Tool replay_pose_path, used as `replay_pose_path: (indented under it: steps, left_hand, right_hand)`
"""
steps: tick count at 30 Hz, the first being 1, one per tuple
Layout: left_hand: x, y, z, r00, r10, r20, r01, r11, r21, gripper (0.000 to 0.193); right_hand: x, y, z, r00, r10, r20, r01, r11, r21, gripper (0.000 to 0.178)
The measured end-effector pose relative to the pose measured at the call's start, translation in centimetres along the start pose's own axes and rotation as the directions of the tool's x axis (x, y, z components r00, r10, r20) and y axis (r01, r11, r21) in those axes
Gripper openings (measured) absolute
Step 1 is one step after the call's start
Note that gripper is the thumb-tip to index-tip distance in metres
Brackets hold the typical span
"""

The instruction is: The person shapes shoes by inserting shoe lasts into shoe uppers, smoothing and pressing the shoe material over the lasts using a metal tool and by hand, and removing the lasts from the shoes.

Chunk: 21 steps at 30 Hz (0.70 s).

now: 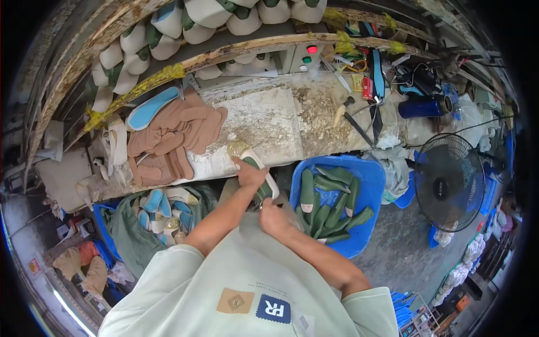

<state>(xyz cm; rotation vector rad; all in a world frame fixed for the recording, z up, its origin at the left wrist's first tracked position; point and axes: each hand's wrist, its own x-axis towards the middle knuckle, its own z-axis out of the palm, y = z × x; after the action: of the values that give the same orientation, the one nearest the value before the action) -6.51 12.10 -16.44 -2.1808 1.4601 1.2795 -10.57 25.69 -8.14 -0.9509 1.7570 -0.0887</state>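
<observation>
A shoe upper on a green last (250, 162) is held in front of my body, its glittery gold toe pointing away over the bench edge and a white strap (272, 185) at the heel end. My left hand (250, 175) is closed around the middle of it. Just behind the heel, my right hand (274, 218) is closed in a fist near the strap. A small shiny bit shows by its fingers, but what it grips is mostly hidden.
Brown insoles (168, 135) lie piled on the worn bench (261, 115), with a blue insole (152, 109) on top. A blue tub (370, 185) of green lasts stands right, beside a black fan (449, 182). A hammer (343, 110) rests on the bench. Shoes on lasts (199, 32) line the shelf.
</observation>
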Motion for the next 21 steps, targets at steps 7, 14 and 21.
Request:
replay_pose_path:
  steps: [7,14,21]
  left_hand:
    - [-1.5,-2.6,1.5,0.987,0.141,-0.076,-0.131,0.984,0.121,0.124]
    - [0.9,-9.9,3.1,0.869,0.482,-0.111,-0.423,0.841,0.338,0.119]
    - [0.3,-4.6,-4.2,0.78,0.548,0.301,-0.499,0.836,-0.229,0.116]
  right_hand:
    - [3.7,1.4,1.3,0.907,-0.288,0.306,0.364,0.904,-0.227,0.028]
    - [-0.5,-2.7,-5.4,0.685,-0.535,0.494,0.72,0.603,-0.344,0.038]
    - [11.4,5.4,-18.2,0.552,-0.662,-0.507,0.051,0.634,-0.772,0.041]
